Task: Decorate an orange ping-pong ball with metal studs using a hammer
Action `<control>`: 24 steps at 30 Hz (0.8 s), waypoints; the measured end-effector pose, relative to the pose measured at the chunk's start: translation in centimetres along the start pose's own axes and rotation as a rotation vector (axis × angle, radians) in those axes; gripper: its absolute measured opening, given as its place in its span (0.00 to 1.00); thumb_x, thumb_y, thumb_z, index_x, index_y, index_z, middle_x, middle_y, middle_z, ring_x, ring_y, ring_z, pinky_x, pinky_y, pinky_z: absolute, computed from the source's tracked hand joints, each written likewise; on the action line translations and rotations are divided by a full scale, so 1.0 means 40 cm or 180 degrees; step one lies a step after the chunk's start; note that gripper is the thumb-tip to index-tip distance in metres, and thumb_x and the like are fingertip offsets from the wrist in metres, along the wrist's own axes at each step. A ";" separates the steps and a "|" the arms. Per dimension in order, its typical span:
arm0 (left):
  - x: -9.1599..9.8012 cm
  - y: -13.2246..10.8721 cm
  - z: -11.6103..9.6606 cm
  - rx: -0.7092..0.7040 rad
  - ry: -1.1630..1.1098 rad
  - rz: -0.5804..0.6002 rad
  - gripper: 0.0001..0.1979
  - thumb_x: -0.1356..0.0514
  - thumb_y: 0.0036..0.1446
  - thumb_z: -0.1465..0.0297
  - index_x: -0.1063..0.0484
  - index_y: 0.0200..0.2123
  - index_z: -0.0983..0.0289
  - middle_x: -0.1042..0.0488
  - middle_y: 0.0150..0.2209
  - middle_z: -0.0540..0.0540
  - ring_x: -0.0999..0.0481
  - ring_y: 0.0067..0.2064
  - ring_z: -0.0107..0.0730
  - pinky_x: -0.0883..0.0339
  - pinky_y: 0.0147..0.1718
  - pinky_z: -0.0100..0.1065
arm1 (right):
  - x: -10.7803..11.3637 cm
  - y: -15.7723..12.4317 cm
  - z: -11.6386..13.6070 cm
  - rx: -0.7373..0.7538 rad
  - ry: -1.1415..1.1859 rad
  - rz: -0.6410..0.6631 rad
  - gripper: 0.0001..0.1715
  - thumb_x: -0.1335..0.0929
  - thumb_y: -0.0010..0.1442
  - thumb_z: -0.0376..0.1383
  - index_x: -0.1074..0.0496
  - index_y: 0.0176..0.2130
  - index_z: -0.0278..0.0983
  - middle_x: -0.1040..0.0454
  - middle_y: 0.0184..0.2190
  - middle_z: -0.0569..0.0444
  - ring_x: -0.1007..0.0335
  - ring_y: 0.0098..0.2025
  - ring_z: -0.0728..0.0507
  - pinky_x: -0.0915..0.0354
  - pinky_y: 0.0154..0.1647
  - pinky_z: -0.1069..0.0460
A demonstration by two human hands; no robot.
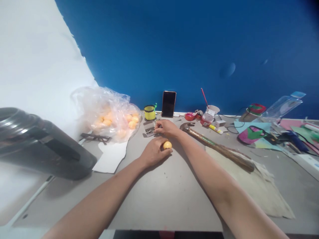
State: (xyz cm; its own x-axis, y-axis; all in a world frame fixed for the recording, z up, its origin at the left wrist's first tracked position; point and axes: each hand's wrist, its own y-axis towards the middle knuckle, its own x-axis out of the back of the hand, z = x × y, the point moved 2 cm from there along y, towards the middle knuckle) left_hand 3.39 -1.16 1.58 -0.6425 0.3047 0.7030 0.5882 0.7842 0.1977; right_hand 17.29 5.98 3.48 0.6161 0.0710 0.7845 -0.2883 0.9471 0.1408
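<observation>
Item: yellow ball, centre of table, round; we make out no long axis; dark marks face the near side. Left hand: half-curled, thumb and fingers gripping it. Item: clear container, far-left of the ball, shiny bits toward its near side. Right hand: fingertips bunched at its right edge; contents, we cannot tell.

Head-worn, forward-down over the desk

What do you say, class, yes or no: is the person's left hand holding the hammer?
No, the left hand holds a round yellow object, while the hammer lies on the table.
</observation>
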 end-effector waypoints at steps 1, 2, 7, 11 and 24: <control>0.000 0.000 0.001 0.0016 0.0008 0.0000 0.08 0.36 0.54 0.66 0.26 0.37 0.62 0.23 0.38 0.54 0.27 0.38 0.40 0.36 0.38 0.38 | 0.002 0.002 -0.001 0.0035 0.0037 -0.0089 0.03 0.27 0.57 0.34 0.25 0.31 0.36 0.23 0.33 0.57 0.31 0.37 0.48 0.43 0.36 0.54; 0.000 0.000 0.002 0.0035 0.0007 0.0007 0.08 0.36 0.54 0.66 0.25 0.38 0.62 0.23 0.38 0.54 0.27 0.38 0.40 0.36 0.38 0.39 | 0.003 0.004 -0.001 0.0070 0.0068 -0.0196 0.04 0.27 0.57 0.34 0.25 0.31 0.36 0.23 0.34 0.56 0.31 0.38 0.47 0.43 0.37 0.54; -0.003 -0.001 0.008 0.0058 -0.0022 0.0031 0.11 0.36 0.55 0.65 0.23 0.41 0.62 0.22 0.40 0.55 0.26 0.40 0.41 0.35 0.41 0.40 | 0.012 0.010 -0.001 0.0078 0.0500 -0.0833 0.05 0.28 0.57 0.35 0.24 0.31 0.35 0.22 0.32 0.56 0.31 0.33 0.48 0.40 0.37 0.53; -0.003 0.000 0.009 0.0044 -0.0100 -0.0017 0.12 0.36 0.55 0.64 0.23 0.43 0.62 0.22 0.40 0.55 0.25 0.40 0.41 0.33 0.41 0.40 | 0.014 0.008 0.006 0.0143 0.0906 -0.0953 0.05 0.28 0.53 0.35 0.26 0.29 0.35 0.23 0.29 0.56 0.32 0.32 0.48 0.39 0.37 0.53; 0.028 0.021 0.039 0.0798 -0.2832 -0.0466 0.20 0.34 0.54 0.65 0.26 0.50 0.65 0.25 0.33 0.51 0.25 0.30 0.27 0.29 0.34 0.33 | 0.081 -0.070 0.064 -0.0179 0.2149 -0.0704 0.15 0.23 0.48 0.43 0.24 0.29 0.35 0.29 0.21 0.59 0.44 0.21 0.53 0.47 0.22 0.55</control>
State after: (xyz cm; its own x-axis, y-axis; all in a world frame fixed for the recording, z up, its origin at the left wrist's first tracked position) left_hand 2.41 0.68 1.46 -0.9024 0.4142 -0.1191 0.4153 0.9095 0.0169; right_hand 18.22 2.75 7.15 0.9805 0.0363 0.1931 -0.0770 0.9751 0.2079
